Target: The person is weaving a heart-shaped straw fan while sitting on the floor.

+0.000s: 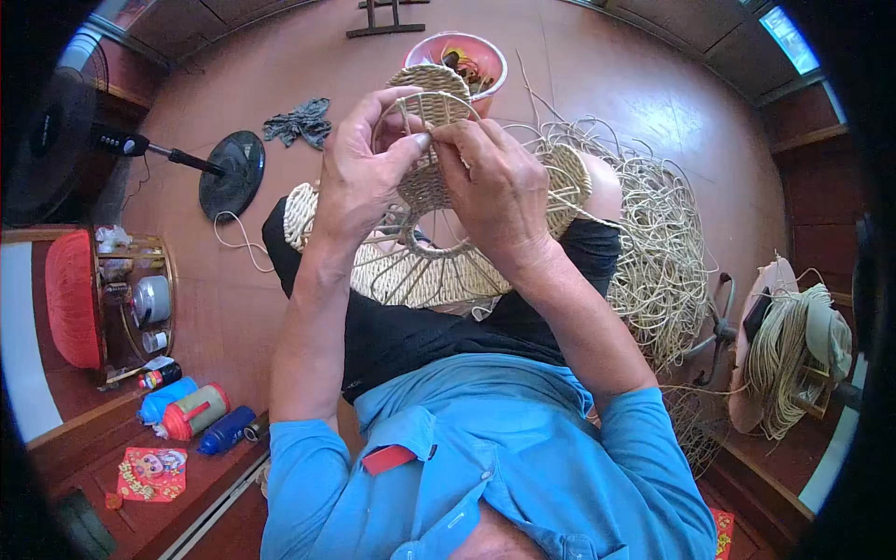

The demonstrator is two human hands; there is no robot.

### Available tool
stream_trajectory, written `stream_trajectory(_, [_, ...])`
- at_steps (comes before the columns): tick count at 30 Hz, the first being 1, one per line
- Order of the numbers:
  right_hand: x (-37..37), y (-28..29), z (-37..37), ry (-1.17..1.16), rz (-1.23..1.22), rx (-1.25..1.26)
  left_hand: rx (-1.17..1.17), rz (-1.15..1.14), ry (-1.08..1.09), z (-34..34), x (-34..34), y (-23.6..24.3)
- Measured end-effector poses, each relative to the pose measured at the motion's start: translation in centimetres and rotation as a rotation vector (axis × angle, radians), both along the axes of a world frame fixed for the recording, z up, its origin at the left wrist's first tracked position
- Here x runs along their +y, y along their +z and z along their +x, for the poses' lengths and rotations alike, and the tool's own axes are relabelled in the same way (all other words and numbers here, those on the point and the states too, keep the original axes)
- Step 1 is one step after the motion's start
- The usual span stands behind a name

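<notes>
A straw-coloured woven piece (426, 191) with rounded, petal-like lobes on a wire frame stands over my lap. Its open centre ring (425, 246) has bare wire spokes fanning from it, and woven lobes spread to the left, right and top. My left hand (362, 168) is closed round the wire loop of the upper lobe, its thumb tip by the weave. Close beside it, my right hand (499, 177) pinches at the same loop with thumb and fingers. Whether a strand of cord lies between those fingertips cannot be made out.
A large heap of loose cord (658, 252) lies on the floor at right, near a wound cord bundle (791, 345). Ahead is a pink basin (497, 70). A dark cloth (299, 121) and a fan base (231, 175) are at left, with flasks (196, 411) nearer.
</notes>
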State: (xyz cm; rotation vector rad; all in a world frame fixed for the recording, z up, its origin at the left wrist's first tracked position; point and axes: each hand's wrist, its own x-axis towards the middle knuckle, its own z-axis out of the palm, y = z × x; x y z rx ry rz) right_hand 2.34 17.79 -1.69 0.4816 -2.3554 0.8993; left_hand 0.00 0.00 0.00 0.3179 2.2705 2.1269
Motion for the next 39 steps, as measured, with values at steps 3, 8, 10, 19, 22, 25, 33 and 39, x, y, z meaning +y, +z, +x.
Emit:
stream_trajectory(3, [-0.1,0.2,0.1,0.009,0.006,0.01,-0.003,-0.065,0.04,0.2,0.5,0.3])
stream_trajectory(8, [-0.1,0.3,0.4,-0.011,-0.049,-0.036,-0.018,0.056,-0.036,0.3,0.1,-0.1])
stream_trajectory(10, [-0.1,0.1,0.2,0.012,-0.07,-0.047,-0.009,0.065,-0.033,0.2,-0.5,-0.7])
stream_trajectory(19, [0.3,-0.3,-0.2,0.072,-0.139,-0.096,-0.071,0.116,0.017,0.9,-0.5,-0.8])
stream_trajectory(22, [0.5,-0.4,-0.2,0.095,-0.152,-0.093,-0.121,0.209,-0.003,0.8,-0.6,-1.1])
stream_trajectory(25, [0.5,-0.2,0.0,0.11,-0.143,-0.107,-0.136,0.257,-0.007,0.5,-0.9,-2.1])
stream_trajectory(33, [0.6,0.0,0.6,0.119,-0.107,-0.089,-0.025,0.139,0.018,0.7,-0.4,-2.1])
stream_trajectory(39, [0.7,0.0,0.7,0.156,-0.138,-0.126,-0.127,0.406,-0.113,0.2,-1.6,-2.4])
